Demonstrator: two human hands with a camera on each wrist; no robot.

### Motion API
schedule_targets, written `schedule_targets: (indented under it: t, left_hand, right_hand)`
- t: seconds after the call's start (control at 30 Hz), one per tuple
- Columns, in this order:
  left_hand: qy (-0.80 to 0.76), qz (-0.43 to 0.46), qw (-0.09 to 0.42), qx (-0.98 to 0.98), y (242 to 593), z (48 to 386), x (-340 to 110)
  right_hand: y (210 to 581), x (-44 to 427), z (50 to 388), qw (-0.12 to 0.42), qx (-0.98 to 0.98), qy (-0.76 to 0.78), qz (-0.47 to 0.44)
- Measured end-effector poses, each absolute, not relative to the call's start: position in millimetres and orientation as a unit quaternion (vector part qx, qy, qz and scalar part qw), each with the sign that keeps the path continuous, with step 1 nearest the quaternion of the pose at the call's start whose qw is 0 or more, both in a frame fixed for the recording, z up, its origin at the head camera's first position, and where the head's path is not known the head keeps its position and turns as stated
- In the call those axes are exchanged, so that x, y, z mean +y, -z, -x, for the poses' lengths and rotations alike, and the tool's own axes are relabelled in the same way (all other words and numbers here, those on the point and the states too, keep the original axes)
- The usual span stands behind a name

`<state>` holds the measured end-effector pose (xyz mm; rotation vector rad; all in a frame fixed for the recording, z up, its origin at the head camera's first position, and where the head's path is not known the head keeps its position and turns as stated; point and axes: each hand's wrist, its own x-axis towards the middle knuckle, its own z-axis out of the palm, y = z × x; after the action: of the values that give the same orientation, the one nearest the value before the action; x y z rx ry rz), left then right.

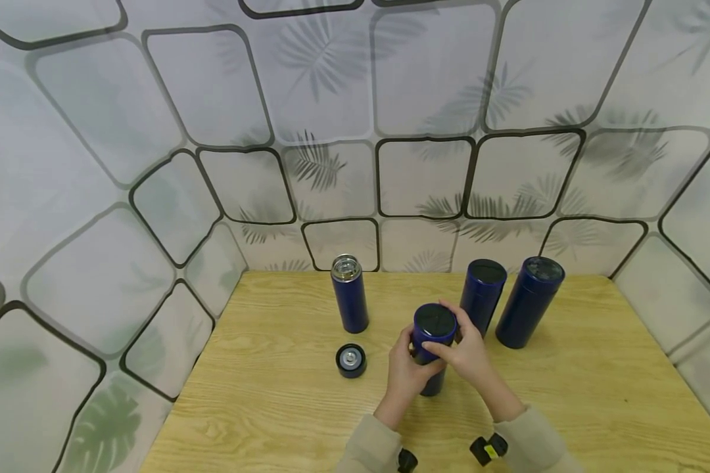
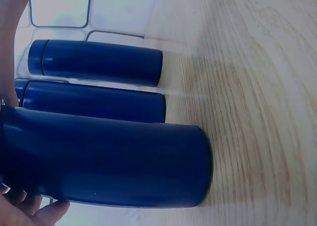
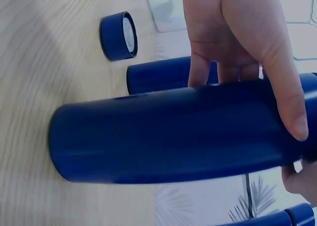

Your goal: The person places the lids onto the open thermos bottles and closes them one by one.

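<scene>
A dark blue thermos flask (image 1: 431, 382) with a black-topped lid (image 1: 436, 320) stands upright between my hands. My left hand (image 1: 407, 373) grips its upper body, its thumb lying across the side in the right wrist view. Around the lid curl the fingers of my right hand (image 1: 469, 351), thumb toward me. The blue flask body (image 2: 109, 159) fills the left wrist view, with left fingertips (image 2: 52, 212) under it. To the left stands an uncapped flask (image 1: 351, 302) with a steel mouth. Its apparent loose lid (image 1: 351, 360) lies inner side up in front.
Two more capped blue flasks, one nearer (image 1: 479, 295) and one farther right (image 1: 526, 305), stand just beyond my right hand. All rest on a wooden table (image 1: 272, 394), backed by a patterned wall covering (image 1: 331, 243).
</scene>
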<state>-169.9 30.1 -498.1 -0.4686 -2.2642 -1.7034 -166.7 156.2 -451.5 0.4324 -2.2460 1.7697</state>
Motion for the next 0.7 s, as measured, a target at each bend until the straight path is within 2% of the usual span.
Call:
schedule_targets:
  t: [0.2, 0.37, 0.7]
  left_hand:
    - [0.600, 0.157, 0.142, -0.772, 498.1, 173.2, 36.6]
    - [0.605, 0.152, 0.141, -0.769, 498.2, 184.4, 41.3]
    - [0.619, 0.122, 0.130, -0.765, 495.5, 224.6, 42.9]
  right_hand:
    - [450.0, 166.1, 167.4, 0.079, -0.782, -0.597, -0.163]
    - [455.0, 172.1, 161.9, 0.038, -0.794, -0.593, -0.128]
    - [476.6, 181.2, 151.4, 0.033, -0.800, -0.590, -0.103]
